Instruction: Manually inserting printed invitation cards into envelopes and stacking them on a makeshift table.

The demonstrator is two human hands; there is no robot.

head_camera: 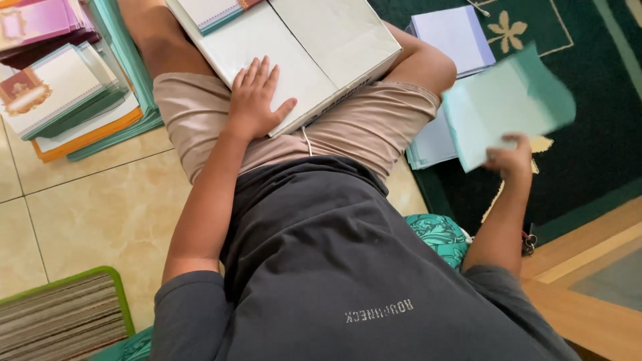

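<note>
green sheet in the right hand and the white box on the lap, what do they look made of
Green sheet: looks like thin card or stiff paper, matte; it stays fairly flat in the right hand, though blurred. White box under the left hand: probably cardboard with a smooth, slightly glossy coat, judging by its folded flaps and soft sheen.
</note>
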